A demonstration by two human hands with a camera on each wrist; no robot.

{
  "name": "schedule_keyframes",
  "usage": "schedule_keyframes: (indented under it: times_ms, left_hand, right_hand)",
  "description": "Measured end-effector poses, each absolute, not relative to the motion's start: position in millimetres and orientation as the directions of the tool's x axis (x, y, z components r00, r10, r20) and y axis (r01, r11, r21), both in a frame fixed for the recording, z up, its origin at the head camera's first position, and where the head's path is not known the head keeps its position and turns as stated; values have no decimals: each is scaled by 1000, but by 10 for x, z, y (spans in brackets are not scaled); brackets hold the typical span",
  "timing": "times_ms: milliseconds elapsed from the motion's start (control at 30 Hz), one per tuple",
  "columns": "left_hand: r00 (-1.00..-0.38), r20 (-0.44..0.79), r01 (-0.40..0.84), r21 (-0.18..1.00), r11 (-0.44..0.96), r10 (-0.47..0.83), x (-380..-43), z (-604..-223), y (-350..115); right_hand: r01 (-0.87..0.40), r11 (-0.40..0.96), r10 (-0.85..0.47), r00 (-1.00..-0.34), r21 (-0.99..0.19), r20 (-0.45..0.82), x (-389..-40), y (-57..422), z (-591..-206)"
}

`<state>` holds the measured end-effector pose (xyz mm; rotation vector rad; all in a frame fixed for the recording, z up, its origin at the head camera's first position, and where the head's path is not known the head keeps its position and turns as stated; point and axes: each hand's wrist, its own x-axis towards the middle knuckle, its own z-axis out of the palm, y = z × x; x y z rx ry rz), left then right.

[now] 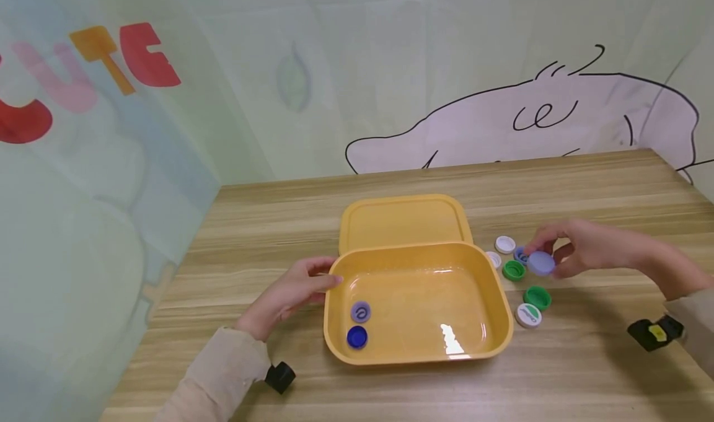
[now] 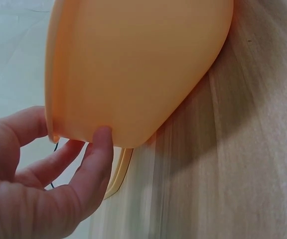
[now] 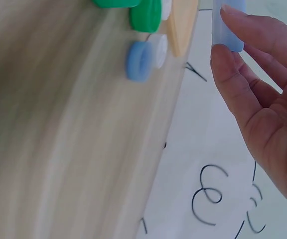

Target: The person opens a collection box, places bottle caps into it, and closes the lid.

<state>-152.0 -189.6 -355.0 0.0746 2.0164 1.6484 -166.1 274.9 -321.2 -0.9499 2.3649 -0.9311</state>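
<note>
- The left hand (image 1: 295,289) grips the rim of the yellow box (image 1: 413,304) at its far left corner.
- The right hand (image 1: 591,248) pinches a pale blue cap (image 1: 541,263) between thumb and fingers, above the surface (image 1: 268,224), right of the box.
- Inside the box, at the left, lie a lavender cap (image 1: 361,312) and, just nearer, a dark blue cap (image 1: 357,337).
- Right of the box sit white caps (image 1: 505,245), green caps (image 1: 538,297) and a small blue cap (image 1: 521,255).
- A yellow lid (image 1: 404,220) lies beyond the box, partly hidden by it.
</note>
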Motion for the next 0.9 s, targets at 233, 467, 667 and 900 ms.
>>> schedule_keyframes:
  times_ms: [233,467,667,900]
  left_hand:
    - [-859,-360,-280,925,256,364,-1518,-3547,-1892]
    - [-860,-364,-282,923,261,359,-1526,-3549,-1892]
    - [-858,-361,-282,925,254,365,-1526,-3532,-1888]
    - [-860,-364,-287,924,251,358,-1514,-3535,-1883]
  right_hand:
    - [-447,514,-754,-643,-732,-136,-1779,2516,-3064]
    - [-416,557,-733,-653,-719,-190,-1839,2263,-2912]
    - [-433,564,-737,-648,-703,-193,-1875,2081,-2872]
    - [-481,564,-758,-624,-671,-190,-1927,1912,-2863]
